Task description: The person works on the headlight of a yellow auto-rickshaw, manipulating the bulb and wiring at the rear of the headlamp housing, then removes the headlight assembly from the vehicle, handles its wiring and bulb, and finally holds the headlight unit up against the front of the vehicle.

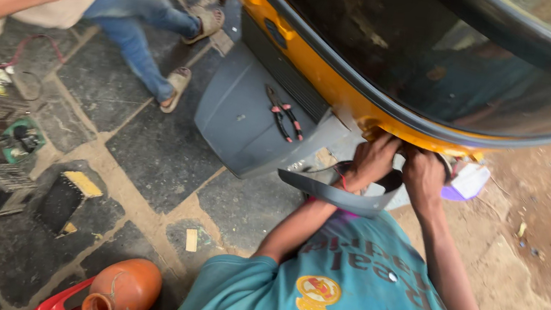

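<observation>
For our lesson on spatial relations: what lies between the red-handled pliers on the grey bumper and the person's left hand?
In the head view, between the pliers and the left hand lies only bare grey bumper surface and its right edge, under the yellow body rim.

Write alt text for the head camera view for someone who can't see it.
Left hand and right hand reach up under the yellow vehicle body, beside a loose grey trim strip. Red-handled pliers lie on the grey bumper; another person sits on the stone floor.

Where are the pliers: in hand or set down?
Set down. The red-handled pliers lie on the grey panel, apart from both hands, left hand and right hand.
</observation>
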A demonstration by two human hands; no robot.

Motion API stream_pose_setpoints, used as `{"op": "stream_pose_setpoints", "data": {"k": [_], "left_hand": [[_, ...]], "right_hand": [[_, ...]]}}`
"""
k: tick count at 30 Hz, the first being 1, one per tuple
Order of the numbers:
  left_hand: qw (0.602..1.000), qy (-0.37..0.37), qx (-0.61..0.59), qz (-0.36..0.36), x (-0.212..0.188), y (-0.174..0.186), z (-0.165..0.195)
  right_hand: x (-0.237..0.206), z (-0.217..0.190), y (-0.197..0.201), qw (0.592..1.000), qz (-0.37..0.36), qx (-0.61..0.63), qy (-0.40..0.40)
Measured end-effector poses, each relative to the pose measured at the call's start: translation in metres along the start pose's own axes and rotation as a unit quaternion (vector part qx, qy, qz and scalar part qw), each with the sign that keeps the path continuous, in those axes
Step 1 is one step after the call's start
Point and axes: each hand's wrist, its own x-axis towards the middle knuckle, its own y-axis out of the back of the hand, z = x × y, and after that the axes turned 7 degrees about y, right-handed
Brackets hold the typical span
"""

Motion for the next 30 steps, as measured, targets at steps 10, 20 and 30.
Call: {"op": "stream_pose_setpoints", "data": {"k": [10,20,30], "left_hand": [[0.997,0.008,-0.066,0.034,0.006,0.012,0.006],[0.999,0.001,0.039,0.015,0.023,0.01,0.016],[0.998,-0.034,-0.021,0.05,0.014,0.022,0.012]], "right_hand": [[-0.002,0.011,-0.003,0.999,-0.042,-0.008,-0.021],[0.013,0.015,0.005,0.997,-0.066,-0.033,-0.017],[0.021,0.008,0.0,0.978,-0.106,-0.169,0.056]]}}
